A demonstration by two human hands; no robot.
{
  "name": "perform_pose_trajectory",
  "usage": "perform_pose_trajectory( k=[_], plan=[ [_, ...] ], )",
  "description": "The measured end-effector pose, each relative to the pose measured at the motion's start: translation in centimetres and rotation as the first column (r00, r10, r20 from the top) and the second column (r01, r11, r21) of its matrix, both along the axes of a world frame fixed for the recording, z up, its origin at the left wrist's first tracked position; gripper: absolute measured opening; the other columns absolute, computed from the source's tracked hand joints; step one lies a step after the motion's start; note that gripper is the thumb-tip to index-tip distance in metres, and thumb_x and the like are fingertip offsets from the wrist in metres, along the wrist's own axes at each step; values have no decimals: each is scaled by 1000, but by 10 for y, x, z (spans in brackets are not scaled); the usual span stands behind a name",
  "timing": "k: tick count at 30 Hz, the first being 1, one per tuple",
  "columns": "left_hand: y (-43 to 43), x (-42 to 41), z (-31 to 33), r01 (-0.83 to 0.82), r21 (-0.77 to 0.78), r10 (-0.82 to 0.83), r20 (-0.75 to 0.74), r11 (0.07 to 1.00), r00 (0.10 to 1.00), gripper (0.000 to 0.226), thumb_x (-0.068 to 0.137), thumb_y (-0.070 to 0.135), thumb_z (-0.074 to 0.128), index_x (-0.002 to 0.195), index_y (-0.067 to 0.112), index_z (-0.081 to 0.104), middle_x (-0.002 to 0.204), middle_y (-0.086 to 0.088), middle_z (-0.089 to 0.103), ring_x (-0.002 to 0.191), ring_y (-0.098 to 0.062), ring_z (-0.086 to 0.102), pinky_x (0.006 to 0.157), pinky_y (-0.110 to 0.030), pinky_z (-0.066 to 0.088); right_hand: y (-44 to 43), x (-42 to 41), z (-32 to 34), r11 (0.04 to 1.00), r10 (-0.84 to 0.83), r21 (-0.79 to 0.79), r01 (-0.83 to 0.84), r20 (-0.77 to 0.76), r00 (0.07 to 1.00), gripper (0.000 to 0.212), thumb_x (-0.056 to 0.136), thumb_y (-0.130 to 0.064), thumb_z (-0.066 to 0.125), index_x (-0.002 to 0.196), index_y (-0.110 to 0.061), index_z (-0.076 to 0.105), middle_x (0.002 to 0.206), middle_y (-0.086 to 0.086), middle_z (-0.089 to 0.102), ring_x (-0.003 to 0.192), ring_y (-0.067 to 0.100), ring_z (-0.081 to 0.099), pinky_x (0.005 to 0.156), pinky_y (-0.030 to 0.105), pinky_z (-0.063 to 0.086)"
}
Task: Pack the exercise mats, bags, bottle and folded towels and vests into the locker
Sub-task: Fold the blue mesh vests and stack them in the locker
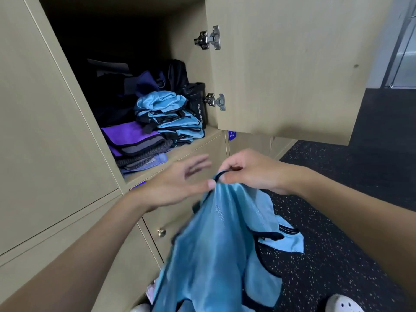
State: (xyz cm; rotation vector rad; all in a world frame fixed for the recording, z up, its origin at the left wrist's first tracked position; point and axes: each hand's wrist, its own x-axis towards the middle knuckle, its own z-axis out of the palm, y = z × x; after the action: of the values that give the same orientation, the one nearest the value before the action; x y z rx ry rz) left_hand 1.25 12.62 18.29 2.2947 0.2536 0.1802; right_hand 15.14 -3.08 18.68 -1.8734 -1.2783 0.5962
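Head view, right hand: the right hand (247, 171) is up in front of the lower locker fronts, thumb and curled fingers pinching the black trim at the top of a blue vest (213, 244).
Head view, blue vest: it hangs straight down from that pinch, unfolded and loose. Its lower part drops out of the bottom of the picture, below and in front of the open compartment and not inside it.
Head view, left hand: the left hand (177, 183) is just beside the right, blurred, with fingers straight and spread toward the locker. Only the thumb tip touches the vest's top edge, and nothing is gripped.
Head view, locker (191, 146): the compartment stands open above both hands, its door (292, 64) swung out to the right.
Head view, folded vests (173, 115): a blue pile sits on the shelf, well above the hands.
Head view, towels (137, 143): a purple and grey stack lies at the shelf front, touching the vest pile's left side.
Head view, bottle (199, 104): black and upright, against the right wall just behind the pile.
Head view, bags (175, 73): dark shapes at the back, hard to tell apart.
Head view, floor (337, 210): dark and speckled, with a white shoe (342, 305) at the bottom right.
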Motion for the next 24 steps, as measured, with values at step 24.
perform_pose_trajectory(
  k=[24],
  plan=[
    [-17,7,4,-104,-95,117,132,990,984,20,99,17,57,84,14,70,63,11,60,57,-1,46,56,-16,37,-16,8,18,982,-109,151,113,-38,993,7,83,-20,75,83,-17,70,82,9,71,71,17,54,69,34,40]
  ],
)
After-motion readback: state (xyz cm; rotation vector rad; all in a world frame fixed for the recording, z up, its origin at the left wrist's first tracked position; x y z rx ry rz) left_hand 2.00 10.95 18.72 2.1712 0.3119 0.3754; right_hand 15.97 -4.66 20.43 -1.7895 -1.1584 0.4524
